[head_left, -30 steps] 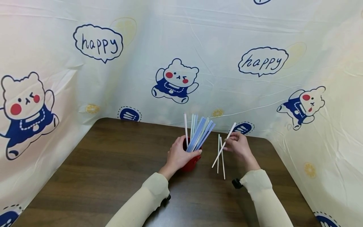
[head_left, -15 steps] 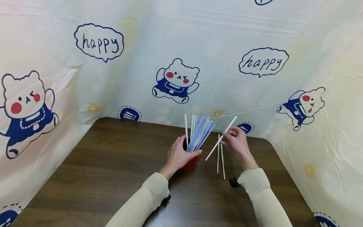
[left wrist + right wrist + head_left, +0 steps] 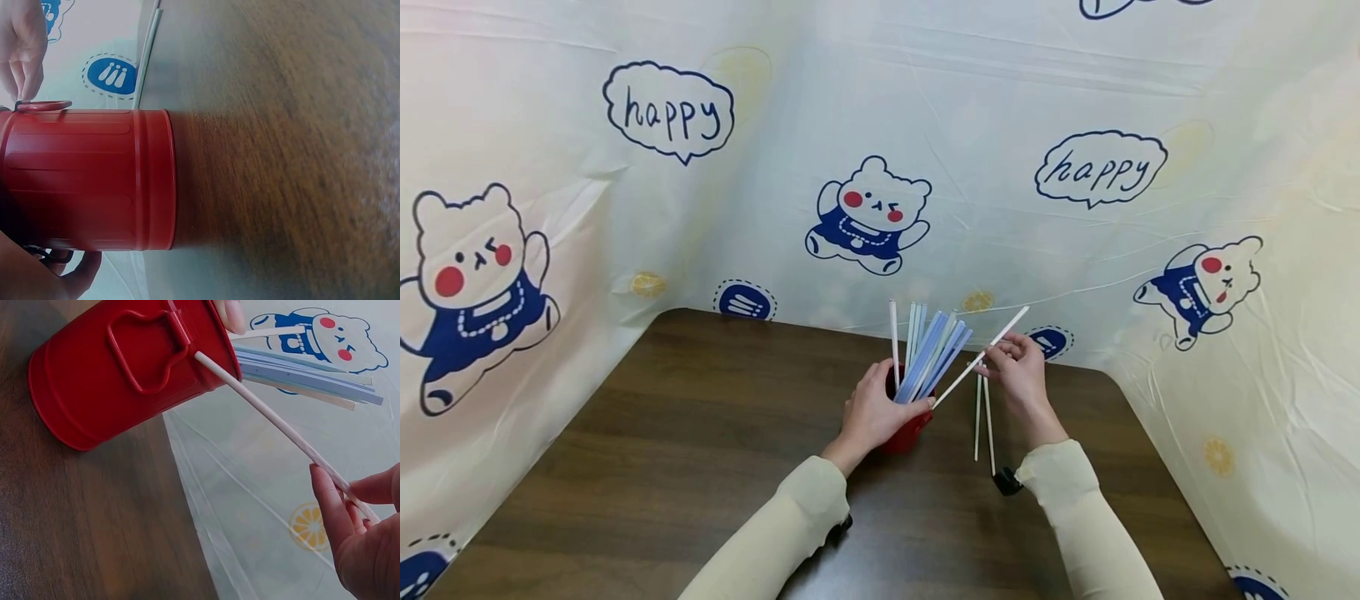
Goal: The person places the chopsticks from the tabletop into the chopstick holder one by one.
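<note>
My left hand (image 3: 874, 408) grips a red metal bucket (image 3: 81, 181) near its rim, with the thumb across the near side. Several pale blue and whitish straws (image 3: 928, 350) stand in the bucket, leaning right, and a white straw (image 3: 893, 333) stands at the left. Between thumb and fingers, my right hand (image 3: 1018, 367) pinches another white straw (image 3: 269, 415) at a slant. Its lower end is at the outside of the bucket near the wire handle (image 3: 140, 381), below the rim; whether it touches is unclear. Two thin pale straws (image 3: 977, 425) lie on the table below the right hand.
The bucket stands on a dark brown wooden table (image 3: 700, 467). A pale printed curtain (image 3: 760, 167) hangs behind and along both sides. Near the right cuff is a black wrist device (image 3: 1006, 481).
My right hand has moved left with the white straw, bringing its lower end from above the loose straws to the bucket's side. The left hand still grips the bucket.
</note>
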Tool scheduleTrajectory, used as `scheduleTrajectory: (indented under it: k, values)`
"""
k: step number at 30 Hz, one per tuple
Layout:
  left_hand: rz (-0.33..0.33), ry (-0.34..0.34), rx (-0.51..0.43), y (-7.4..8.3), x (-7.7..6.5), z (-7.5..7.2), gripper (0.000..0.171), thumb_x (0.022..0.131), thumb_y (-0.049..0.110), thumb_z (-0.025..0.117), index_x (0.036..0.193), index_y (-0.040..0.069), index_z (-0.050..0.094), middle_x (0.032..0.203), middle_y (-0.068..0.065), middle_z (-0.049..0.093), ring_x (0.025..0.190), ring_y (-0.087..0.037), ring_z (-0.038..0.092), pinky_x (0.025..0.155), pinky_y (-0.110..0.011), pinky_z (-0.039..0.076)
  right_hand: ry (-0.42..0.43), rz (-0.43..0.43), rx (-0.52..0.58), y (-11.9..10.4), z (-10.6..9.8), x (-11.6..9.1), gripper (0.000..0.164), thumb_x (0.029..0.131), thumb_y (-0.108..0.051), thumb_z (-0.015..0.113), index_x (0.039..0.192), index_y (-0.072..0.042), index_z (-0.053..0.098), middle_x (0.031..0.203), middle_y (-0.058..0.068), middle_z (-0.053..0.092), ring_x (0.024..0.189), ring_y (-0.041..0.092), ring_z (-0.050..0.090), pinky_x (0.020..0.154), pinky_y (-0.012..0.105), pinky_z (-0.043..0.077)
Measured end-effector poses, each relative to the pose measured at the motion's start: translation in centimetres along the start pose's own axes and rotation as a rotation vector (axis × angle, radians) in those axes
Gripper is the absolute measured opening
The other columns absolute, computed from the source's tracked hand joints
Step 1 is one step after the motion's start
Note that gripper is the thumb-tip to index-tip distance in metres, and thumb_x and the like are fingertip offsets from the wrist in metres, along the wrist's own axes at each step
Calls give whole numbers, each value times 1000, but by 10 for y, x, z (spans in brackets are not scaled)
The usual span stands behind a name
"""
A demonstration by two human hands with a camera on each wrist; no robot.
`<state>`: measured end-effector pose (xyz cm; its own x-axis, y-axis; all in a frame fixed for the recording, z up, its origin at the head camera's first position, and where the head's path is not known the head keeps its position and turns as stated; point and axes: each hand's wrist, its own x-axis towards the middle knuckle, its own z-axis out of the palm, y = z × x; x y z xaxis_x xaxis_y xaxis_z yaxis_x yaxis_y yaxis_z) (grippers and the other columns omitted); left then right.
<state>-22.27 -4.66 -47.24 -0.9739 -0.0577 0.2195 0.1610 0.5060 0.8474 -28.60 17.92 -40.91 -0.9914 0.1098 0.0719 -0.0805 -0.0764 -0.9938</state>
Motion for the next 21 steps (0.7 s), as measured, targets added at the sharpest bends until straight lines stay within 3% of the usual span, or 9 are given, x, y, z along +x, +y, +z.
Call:
scheduleTrajectory:
  k: [8,13,21]
  values:
    - [-5,5,6,0,0,1,73,74,67,80,130,25,58,121,1,62,107,-24,63,85,-52,52,20,-26,9,-3,1,1,39,98,8,59,131,5,40,99,9,48,87,18,61,73,34,62]
    - [-7,4,9,0,0,1,72,74,66,81,129,26,58,121,2,61,108,-24,63,85,-53,52,44,-50,27,-4,0,0,39,97,9,59,131,7,41,96,7,50,82,15,62,70,32,62]
    - [-5,-2,-3,2,0,0,72,75,63,82,131,24,57,124,0,62,110,-27,63,86,-53,52,66,-53,79,-11,-3,4,29,97,9,60,120,-1,46,95,7,53,81,16,63,72,35,62]
